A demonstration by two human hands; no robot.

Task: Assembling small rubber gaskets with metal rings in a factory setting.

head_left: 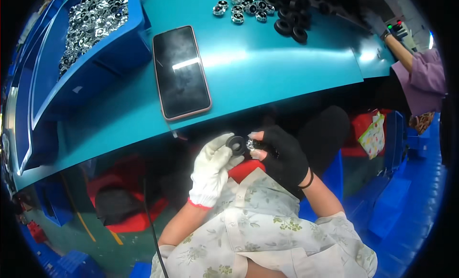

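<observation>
My left hand point(213, 169), in a white knit glove, pinches a black ring point(236, 145) that looks like a small tyre, its round opening facing up toward me. Close to its right side, my right hand point(282, 153) in a black fingerless glove grips a small shiny chrome wheel hub point(250, 143) between thumb and fingertips. Ring and hub are side by side above my lap; whether they touch I cannot tell. On the teal table lie several loose chrome hubs point(237, 18), with a heap of black rings point(300, 35) to their right.
A blue bin point(138, 32) full of chrome pieces stands at the table's left. A phone point(181, 72) lies near the front edge of the table point(267, 79). At the far right, a co-worker in a purple sleeve point(428, 72) reaches over the table. A thin dark cord point(152, 220) hangs by my left arm.
</observation>
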